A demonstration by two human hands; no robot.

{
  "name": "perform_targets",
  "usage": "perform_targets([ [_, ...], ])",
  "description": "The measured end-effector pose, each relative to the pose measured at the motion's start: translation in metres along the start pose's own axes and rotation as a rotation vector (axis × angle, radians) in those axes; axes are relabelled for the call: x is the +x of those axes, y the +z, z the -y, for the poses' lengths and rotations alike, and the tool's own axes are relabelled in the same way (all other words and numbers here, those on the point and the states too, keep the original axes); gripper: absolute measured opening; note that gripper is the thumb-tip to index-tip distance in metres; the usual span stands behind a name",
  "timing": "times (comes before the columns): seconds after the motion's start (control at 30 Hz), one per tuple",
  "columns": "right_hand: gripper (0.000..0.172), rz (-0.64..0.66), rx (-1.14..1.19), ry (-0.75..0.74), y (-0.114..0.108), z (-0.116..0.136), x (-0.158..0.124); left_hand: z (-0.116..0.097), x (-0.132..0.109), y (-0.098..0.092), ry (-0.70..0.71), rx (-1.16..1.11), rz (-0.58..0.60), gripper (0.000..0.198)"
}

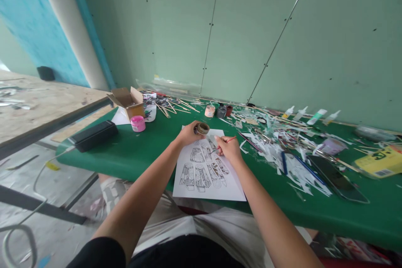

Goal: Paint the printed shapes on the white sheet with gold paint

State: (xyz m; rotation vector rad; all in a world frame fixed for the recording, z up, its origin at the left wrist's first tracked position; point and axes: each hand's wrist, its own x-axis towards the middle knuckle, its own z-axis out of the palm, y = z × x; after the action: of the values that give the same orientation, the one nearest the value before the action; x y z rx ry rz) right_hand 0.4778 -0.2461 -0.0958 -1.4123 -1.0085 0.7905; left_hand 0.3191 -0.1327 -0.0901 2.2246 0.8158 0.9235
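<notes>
My left hand (189, 133) is closed around a small open jar (202, 128) with brownish contents, tilted above the top of a white sheet. In my right hand (226, 147) is a thin red paintbrush (230, 139), its tip low over the sheet just right of the jar. The white paper (232, 190) lies on the green table and carries black line drawings of several pieces, a few at the right partly coloured brown.
A dark speaker-like box (94, 135), pink jar (137, 124) and cardboard box (135, 111) stand left. Paint jars (221, 112) stand behind the paper. Paper scraps (295, 167), a phone (337, 179), glue bottles (317, 117) and a yellow package (378, 162) lie right.
</notes>
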Motion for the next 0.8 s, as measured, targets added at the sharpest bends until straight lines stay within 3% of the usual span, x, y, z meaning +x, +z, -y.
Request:
perform_targets([
  [0.8,0.043,0.004,-0.036,-0.020,-0.0013,0.0006,-0.0007,0.0022,0.0004,0.0013,0.004,0.019,-0.015,0.049],
])
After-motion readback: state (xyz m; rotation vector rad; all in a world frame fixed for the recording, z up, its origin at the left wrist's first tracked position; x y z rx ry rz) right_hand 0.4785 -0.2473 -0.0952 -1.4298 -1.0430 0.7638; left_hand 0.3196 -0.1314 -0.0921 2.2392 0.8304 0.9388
